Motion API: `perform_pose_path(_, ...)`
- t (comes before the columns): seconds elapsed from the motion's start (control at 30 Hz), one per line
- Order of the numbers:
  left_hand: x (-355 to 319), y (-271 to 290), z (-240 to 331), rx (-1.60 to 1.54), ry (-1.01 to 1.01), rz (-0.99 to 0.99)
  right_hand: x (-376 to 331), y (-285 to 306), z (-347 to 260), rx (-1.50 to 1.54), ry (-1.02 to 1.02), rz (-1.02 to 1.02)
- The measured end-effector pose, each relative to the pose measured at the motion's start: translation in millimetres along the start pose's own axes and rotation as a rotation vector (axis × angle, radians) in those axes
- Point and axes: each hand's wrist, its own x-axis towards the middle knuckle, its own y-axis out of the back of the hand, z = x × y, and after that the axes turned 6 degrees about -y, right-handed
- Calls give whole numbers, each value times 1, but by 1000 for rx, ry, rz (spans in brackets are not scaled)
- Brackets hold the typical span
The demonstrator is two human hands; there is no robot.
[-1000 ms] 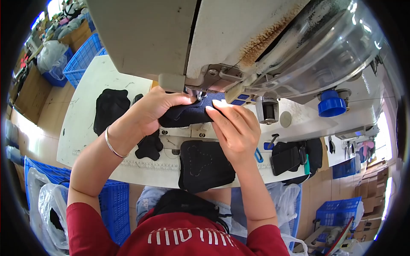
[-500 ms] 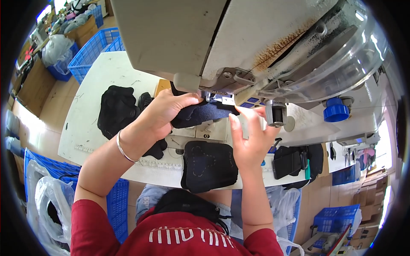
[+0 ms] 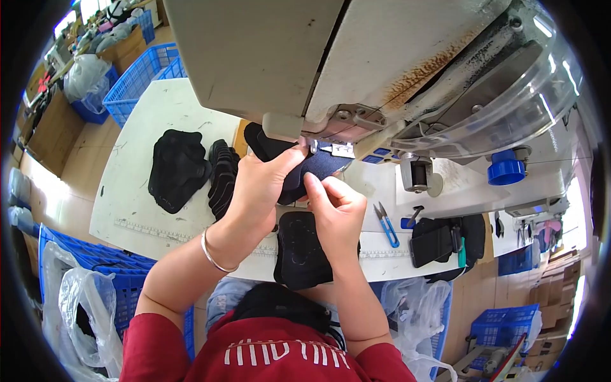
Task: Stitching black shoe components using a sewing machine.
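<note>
A: Both hands have drawn together at centre frame since half a second ago; the right hand (image 3: 337,213) dropped from beside the presser foot to just under the dark navy fabric piece (image 3: 315,167), and the view tipped slightly.

B: Largest item first?

A: Cream-coloured industrial sewing machine head (image 3: 267,57), filling the upper half, rust streak on its right face. Below it the white worktable (image 3: 159,127), running from upper left to lower right.

B: Where is the fabric piece?

A: Centre frame, just left of the small metal presser foot (image 3: 334,149), its upper edge under the machine head. Whether it sits under the needle I cannot tell; the head hides that.

B: Left hand (image 3: 264,188)?

A: Curled over the piece from the left, thumb stretched on top, fingers wrapped beneath. Closed on the fabric. Silver bangle (image 3: 213,251) at the wrist.

B: Right hand?

A: Fingers bunched, forefinger and thumb pinched at the lower edge of the same piece. Holding it, or something small at its edge; too fine to tell.

B: Reading?

A: My judgement: the piece is being adjusted or trimmed at the foot, not fed through.

B: Smaller things?

A: Black padded shaped panel (image 3: 299,248) below the hands; stack of black fabric pieces (image 3: 178,169) at left; blue-handled thread snips (image 3: 385,223) to the right of the hands.
</note>
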Motion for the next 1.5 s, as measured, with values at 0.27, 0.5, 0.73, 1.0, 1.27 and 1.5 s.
perform_pose_path(0.27,-7,-6,-10,-42,-54,102,1,0,-2,75,-13,11)
perform_pose_path(0.5,-11,-10,-13,-89,-79,161,2,-1,2,50,31,64)
perform_pose_path(0.73,-15,-15,-22,-190,-48,223,4,2,2,4,80,91)
perform_pose_path(1.0,-25,-29,-21,-267,-76,334,-2,14,-7,38,45,69)
perform_pose_path(1.27,-26,3,-13,-159,-67,139,-8,10,-1,150,-101,7)
perform_pose_path(1.5,-16,28,-8,-90,66,19,-6,14,-3,198,-66,-65)
